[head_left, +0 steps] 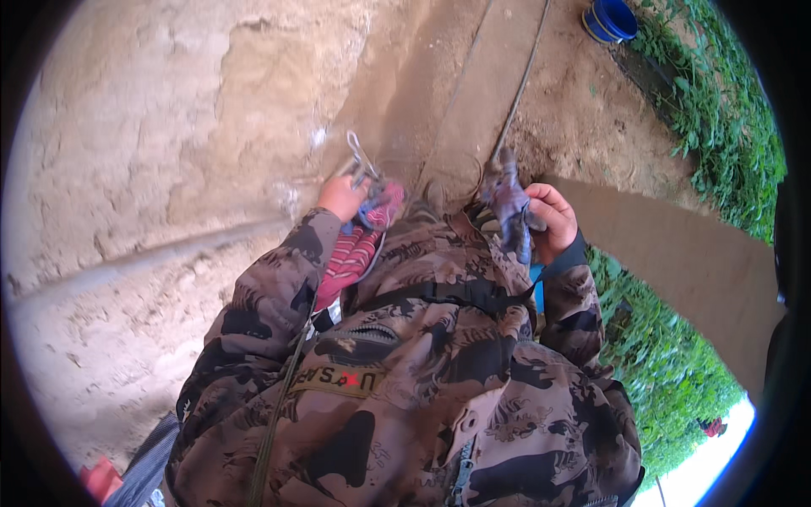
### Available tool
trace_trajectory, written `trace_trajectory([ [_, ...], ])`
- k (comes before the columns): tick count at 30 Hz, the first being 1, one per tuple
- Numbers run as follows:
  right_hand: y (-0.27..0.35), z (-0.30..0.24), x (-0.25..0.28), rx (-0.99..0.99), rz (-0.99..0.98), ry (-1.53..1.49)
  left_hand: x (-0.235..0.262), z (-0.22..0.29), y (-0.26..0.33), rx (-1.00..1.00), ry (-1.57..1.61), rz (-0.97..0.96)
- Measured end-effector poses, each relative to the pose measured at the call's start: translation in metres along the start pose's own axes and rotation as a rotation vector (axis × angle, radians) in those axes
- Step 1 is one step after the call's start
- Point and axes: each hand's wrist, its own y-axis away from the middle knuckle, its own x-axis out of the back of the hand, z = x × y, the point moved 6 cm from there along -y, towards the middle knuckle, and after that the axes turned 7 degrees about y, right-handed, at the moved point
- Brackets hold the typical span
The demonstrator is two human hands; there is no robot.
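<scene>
Bare packed earth and a rough mud-plastered wall (152,144) fill the upper left of the frame; green plants (718,110) run down the right edge, and a blue bucket (610,19) sits at the top right. At centre, the left hand (340,198) has its fingers clenched on a bunched red and blue striped cloth (359,249), with a metal clip (361,160) poking up just above it; the right hand (553,221) has its fingers grasping a crumpled bluish-purple cloth (509,207), held up close to a thin line (519,89) that runs away toward the top of the frame. Both cloths are off the ground, at chest height against the camouflage jacket (422,380); neither appears draped over the line yet, so by my reading the hanging is barely begun, with both pieces left to go up.
</scene>
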Motion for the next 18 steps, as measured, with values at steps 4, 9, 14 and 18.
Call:
trace_trajectory([
  [4, -0.082, -0.060, 0.012, -0.062, -0.092, 0.159, -0.017, -0.001, -0.068, 0.150, -0.506, -0.056],
  [9, -0.203, -0.114, 0.062, -0.095, -0.160, 0.336, -0.045, 0.016, -0.145, 0.206, -0.546, -0.136],
  [14, -0.234, -0.138, 0.113, -0.231, 0.057, 0.300, -0.028, 0.081, -0.159, 0.221, -0.698, -0.165],
  [18, -0.217, -0.106, 0.140, -0.282, 0.080, 0.362, -0.010, 0.104, -0.159, 0.157, -0.630, -0.131],
])
